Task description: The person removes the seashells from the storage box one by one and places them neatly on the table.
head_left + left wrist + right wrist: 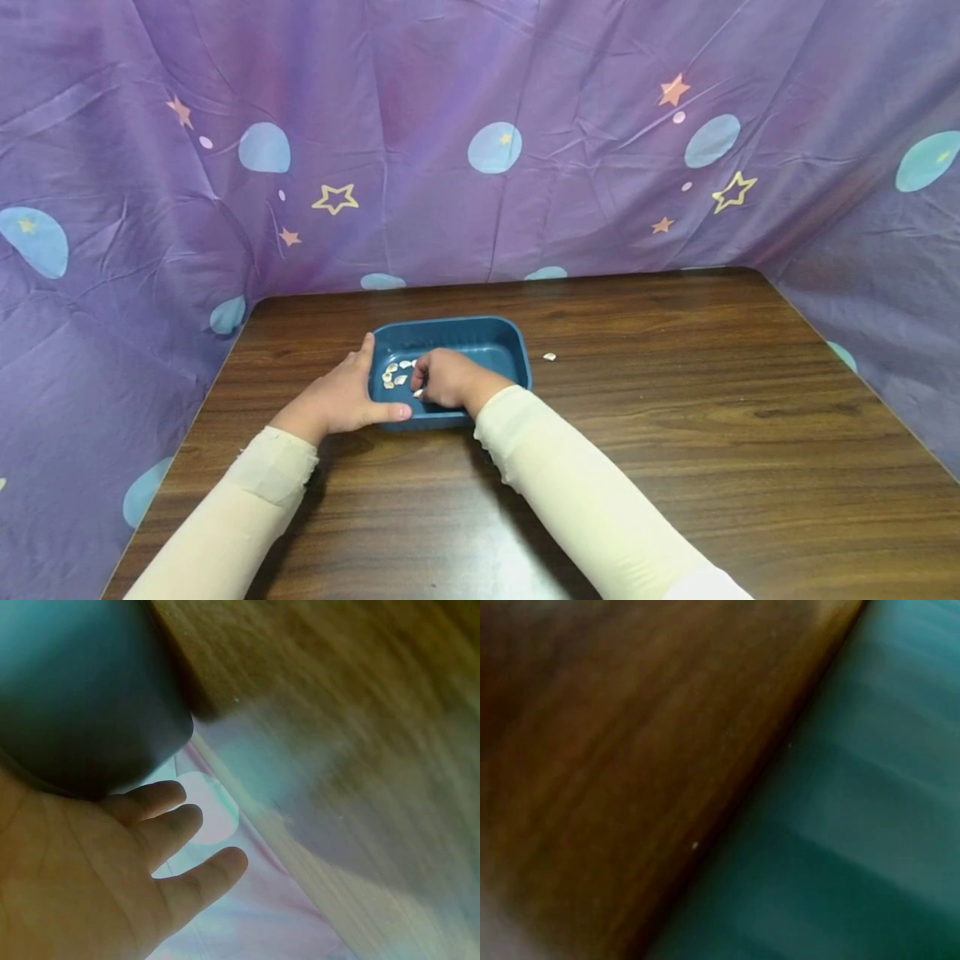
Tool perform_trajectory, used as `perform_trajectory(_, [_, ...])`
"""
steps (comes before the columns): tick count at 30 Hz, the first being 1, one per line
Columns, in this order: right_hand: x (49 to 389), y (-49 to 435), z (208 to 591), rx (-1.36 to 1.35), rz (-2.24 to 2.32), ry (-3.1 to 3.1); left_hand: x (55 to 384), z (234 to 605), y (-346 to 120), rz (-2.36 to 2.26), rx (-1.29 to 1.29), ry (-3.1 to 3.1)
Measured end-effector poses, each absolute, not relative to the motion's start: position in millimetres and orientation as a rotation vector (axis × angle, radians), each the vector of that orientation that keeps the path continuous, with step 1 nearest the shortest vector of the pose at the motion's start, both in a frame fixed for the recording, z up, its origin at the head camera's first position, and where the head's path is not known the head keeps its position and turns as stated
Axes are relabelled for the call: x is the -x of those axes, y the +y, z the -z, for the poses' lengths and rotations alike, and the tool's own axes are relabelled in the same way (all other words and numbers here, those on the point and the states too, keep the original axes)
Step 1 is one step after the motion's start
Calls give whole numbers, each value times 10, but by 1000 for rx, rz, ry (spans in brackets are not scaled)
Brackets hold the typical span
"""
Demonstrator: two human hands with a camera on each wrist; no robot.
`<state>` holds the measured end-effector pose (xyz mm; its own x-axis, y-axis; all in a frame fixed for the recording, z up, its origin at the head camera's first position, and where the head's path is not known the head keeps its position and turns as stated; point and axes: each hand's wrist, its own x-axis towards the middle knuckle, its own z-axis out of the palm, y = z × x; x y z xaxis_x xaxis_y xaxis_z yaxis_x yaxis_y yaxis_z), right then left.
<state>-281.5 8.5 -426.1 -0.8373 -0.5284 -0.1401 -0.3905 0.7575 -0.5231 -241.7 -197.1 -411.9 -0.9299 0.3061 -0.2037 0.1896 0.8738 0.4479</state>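
– While the left hand (341,396) rests, fingers straight, against the blue tray (450,333), what is done?
– Work seems unfinished: several shells (401,380) lie inside, left of the right hand (447,379); another shell (550,357) lies outside, to its right. Whether its bent fingers hold any, one cannot tell.

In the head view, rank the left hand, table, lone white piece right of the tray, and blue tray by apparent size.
1. Table
2. Blue tray
3. Left hand
4. Lone white piece
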Motion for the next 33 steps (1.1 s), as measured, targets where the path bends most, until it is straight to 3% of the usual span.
perform_trajectory(23, [2804,90,4237,670,680,2692,2404,4107,-1963,-644,-362,2766])
perform_trajectory(33, [2806,107,4209,609,899,2653,2408,4109,-1971,-624,-361,2767])
